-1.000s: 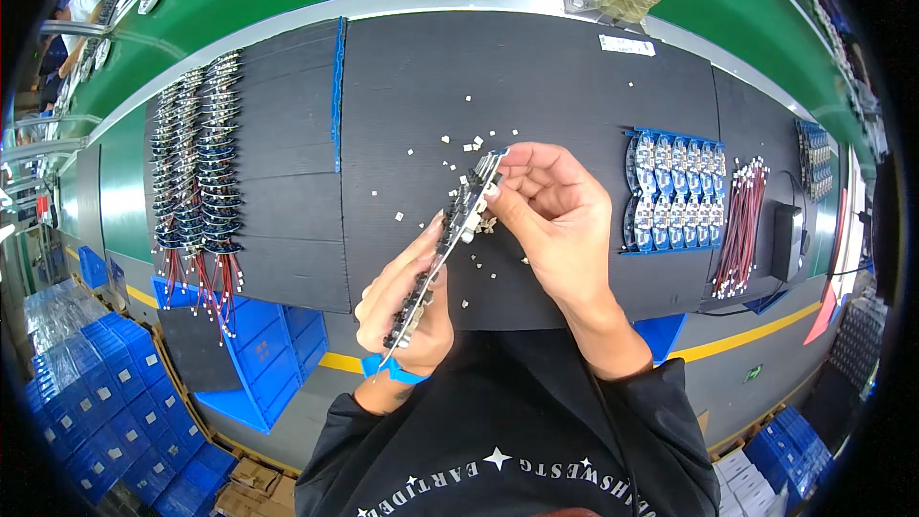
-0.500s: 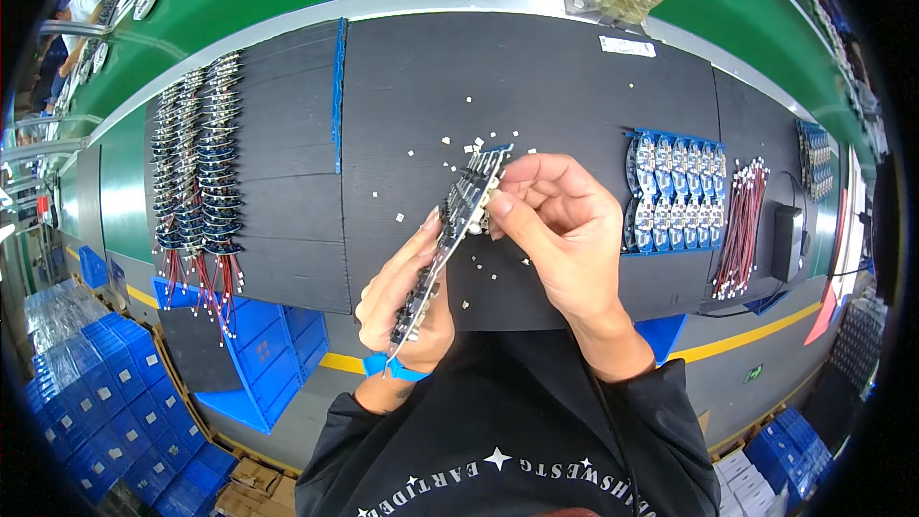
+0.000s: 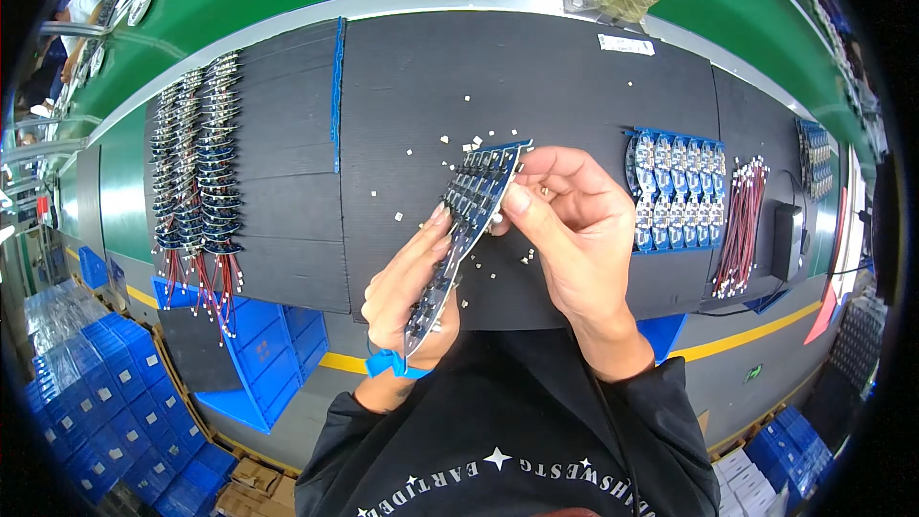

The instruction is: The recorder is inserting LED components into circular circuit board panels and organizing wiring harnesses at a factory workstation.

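Note:
A panel of blue circuit boards (image 3: 479,191) is held tilted over the black work mat (image 3: 412,67), its small dark parts facing up and left. My left hand (image 3: 407,282) grips the panel's lower left part, fingers along its face. At the upper right edge, my right hand (image 3: 574,220) pinches the panel between thumb and forefinger. Several tiny white pieces (image 3: 469,146) lie scattered on the mat around and behind the panel. The panel's underside is mostly hidden from view.
Rows of boards with red wires (image 3: 201,163) stand at the left. To the right lie another board panel (image 3: 675,191), a bundle of red and white wires (image 3: 742,230) and a black box (image 3: 789,239). Blue crates (image 3: 258,354) stand below the table's left front edge.
The panel has turned so more of its component face shows, and its top end has shifted right. My right hand has moved slightly right with it.

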Motion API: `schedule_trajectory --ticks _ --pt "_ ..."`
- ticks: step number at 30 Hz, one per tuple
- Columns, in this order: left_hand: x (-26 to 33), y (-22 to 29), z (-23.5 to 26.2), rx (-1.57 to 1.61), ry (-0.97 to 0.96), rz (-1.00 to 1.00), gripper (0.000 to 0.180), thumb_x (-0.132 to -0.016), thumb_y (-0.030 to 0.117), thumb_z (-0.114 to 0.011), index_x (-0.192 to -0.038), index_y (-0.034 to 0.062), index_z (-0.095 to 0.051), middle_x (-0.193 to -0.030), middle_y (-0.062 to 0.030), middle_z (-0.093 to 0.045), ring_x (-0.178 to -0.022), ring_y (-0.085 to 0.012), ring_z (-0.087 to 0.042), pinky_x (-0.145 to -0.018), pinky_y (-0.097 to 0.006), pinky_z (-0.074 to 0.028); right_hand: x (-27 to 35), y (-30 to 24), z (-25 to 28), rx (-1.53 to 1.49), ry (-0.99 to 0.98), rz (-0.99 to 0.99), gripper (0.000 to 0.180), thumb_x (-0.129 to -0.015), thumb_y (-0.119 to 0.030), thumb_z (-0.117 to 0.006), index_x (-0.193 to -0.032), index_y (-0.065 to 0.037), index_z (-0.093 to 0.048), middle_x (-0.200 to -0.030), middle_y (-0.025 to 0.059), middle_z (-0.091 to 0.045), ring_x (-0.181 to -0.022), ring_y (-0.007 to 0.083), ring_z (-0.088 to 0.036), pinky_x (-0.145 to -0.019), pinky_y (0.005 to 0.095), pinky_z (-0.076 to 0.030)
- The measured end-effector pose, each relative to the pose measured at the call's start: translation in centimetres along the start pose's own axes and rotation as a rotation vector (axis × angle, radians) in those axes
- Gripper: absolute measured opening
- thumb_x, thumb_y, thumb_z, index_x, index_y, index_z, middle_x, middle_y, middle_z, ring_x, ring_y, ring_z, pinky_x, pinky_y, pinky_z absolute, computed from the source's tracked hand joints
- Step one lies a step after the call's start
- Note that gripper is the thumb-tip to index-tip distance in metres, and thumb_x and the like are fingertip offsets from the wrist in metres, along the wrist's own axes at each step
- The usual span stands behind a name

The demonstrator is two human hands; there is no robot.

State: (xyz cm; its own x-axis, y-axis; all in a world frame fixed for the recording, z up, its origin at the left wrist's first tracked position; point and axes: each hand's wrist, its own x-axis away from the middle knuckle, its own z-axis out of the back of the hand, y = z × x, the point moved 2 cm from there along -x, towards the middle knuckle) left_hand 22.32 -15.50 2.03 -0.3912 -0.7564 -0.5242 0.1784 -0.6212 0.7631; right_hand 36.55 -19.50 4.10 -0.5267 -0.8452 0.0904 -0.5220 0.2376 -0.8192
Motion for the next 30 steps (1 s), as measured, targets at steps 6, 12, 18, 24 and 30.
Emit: schedule_trajectory --ticks 6,12,18,24,30 --pt "0.0 -0.3 0.0 0.032 0.063 0.006 0.013 -0.081 -0.001 -0.064 -0.090 -0.0093 -0.059 -0.093 -0.0272 -0.065 -0.088 -0.0336 -0.066 -0.080 -0.038 -0.051 -0.1 -0.2 1.0 0.084 0.008 -0.026 0.021 -0.083 0.002 -0.064 -0.103 0.005 -0.056 -0.090 0.0102 -0.064 -0.079 0.0129 -0.062 -0.071 0.0236 -0.053" --pt "-0.2 -0.1 0.1 0.097 -0.003 0.083 0.012 -0.080 -0.003 -0.064 -0.090 -0.0090 -0.060 -0.095 -0.0257 -0.065 -0.091 -0.0325 -0.066 -0.082 -0.038 -0.050 -0.5 -0.7 0.8 0.049 0.040 -0.022 0.022 -0.081 0.003 -0.065 -0.102 0.006 -0.057 -0.088 0.0097 -0.064 -0.078 0.0118 -0.062 -0.070 0.0216 -0.052" --pt "0.8 -0.9 0.6 0.118 0.185 0.362 0.014 -0.082 -0.005 -0.060 -0.096 -0.0064 -0.060 -0.097 -0.0186 -0.065 -0.089 -0.0297 -0.065 -0.085 -0.035 -0.049 -0.6 -1.0 1.4 0.134 0.003 -0.063 0.020 -0.079 0.005 -0.067 -0.097 0.005 -0.059 -0.084 0.0071 -0.064 -0.074 0.0089 -0.061 -0.066 0.0188 -0.050" --pt "0.0 -1.6 1.3 0.866 0.337 0.616 0.047 -0.080 -0.010 -0.055 -0.125 -0.0065 -0.042 -0.122 -0.0199 -0.051 -0.108 -0.0314 -0.054 -0.093 -0.048 -0.044 0.7 2.7 3.5 0.607 -0.018 0.041 0.020 -0.076 0.002 -0.069 -0.094 0.000 -0.062 -0.087 0.0065 -0.065 -0.081 0.0121 -0.062 -0.074 0.0251 -0.049" --pt "0.4 -0.8 0.7 0.897 0.116 0.484 0.063 -0.076 -0.013 -0.049 -0.135 -0.0036 -0.030 -0.136 -0.0209 -0.037 -0.124 -0.0360 -0.042 -0.101 -0.055 -0.034 1.8 4.3 2.5 0.644 -0.013 0.053 0.020 -0.075 -0.003 -0.072 -0.092 -0.002 -0.061 -0.084 0.0048 -0.064 -0.076 0.0106 -0.059 -0.068 0.0253 -0.047"
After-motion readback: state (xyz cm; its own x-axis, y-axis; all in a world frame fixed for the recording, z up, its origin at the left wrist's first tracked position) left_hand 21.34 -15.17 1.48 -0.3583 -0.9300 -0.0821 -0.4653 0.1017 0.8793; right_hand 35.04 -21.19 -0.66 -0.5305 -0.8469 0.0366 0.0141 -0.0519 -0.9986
